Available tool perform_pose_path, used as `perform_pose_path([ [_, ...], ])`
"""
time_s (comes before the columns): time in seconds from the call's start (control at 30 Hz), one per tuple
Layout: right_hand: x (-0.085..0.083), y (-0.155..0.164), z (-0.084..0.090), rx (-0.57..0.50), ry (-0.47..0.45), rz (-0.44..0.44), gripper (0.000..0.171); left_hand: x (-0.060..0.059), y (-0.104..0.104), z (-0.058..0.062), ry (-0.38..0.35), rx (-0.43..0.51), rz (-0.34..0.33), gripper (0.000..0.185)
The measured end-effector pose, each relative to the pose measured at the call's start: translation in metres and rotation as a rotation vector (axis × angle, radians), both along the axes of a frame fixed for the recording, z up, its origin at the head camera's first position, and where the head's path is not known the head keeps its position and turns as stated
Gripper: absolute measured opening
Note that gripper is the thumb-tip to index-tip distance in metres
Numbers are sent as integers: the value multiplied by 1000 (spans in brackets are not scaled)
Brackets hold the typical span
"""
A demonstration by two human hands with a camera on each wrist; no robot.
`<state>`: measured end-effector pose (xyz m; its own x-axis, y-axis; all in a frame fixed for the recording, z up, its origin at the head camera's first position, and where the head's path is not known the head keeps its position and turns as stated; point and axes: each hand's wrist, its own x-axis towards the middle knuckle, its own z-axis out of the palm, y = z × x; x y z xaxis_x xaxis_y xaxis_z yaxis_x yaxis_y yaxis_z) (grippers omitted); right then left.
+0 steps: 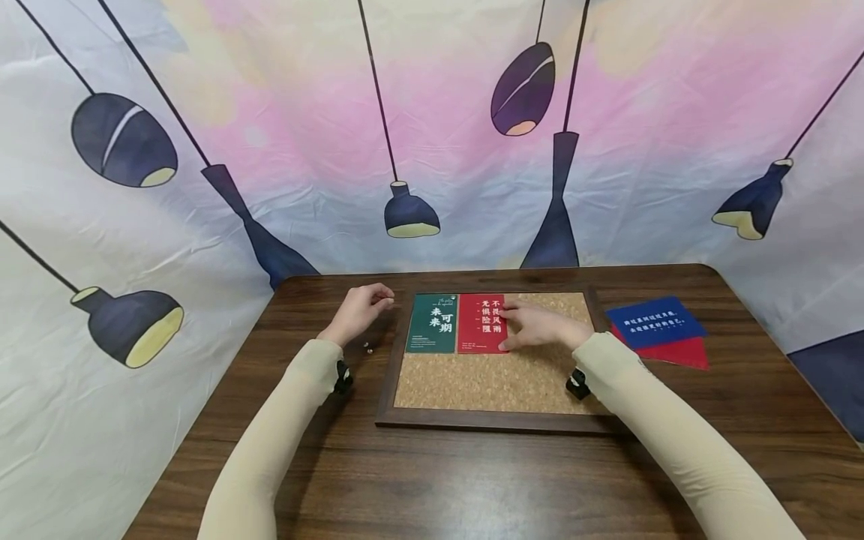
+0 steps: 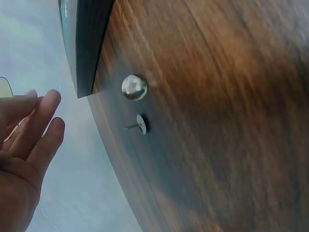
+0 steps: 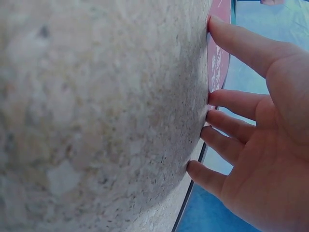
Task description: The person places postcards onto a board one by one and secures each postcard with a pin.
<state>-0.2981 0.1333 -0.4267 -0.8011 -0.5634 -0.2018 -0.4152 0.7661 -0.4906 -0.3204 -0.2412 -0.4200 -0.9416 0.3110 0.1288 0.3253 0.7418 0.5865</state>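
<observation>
A cork board [image 1: 493, 379] in a dark wooden frame lies on the brown table [image 1: 472, 480]. A green card [image 1: 432, 322] and a red card [image 1: 481, 324] sit side by side at the board's top left. My right hand [image 1: 533, 324] lies flat on the red card's right edge, and its straight fingertips [image 3: 217, 101] press the red card [image 3: 218, 58] onto the cork [image 3: 106, 111]. My left hand [image 1: 361, 307] hovers left of the board with thumb and forefinger tips together; anything between them is too small to see. Two silver thumbtacks [image 2: 134, 87] [image 2: 140, 124] lie on the table beneath it.
A blue card [image 1: 655, 321] lies over a red card [image 1: 683, 351] on the table right of the board. A printed fabric backdrop [image 1: 202, 187] closes in the table at the back and sides. The board's frame corner [image 2: 89, 48] sits close to the tacks.
</observation>
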Motion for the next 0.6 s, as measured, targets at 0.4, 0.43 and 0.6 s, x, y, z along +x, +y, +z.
perform_pose_path([
  [0.4,-3,0,-3,9,13,11,81,-1,1,-1,-21,41,26,17],
  [0.43,-3,0,-3,9,13,12,81,-1,0,-2,-28,44,32,17],
  [0.6,-3,0,-3,3,3,3,80,-3,1,-1,-40,55,26,18],
])
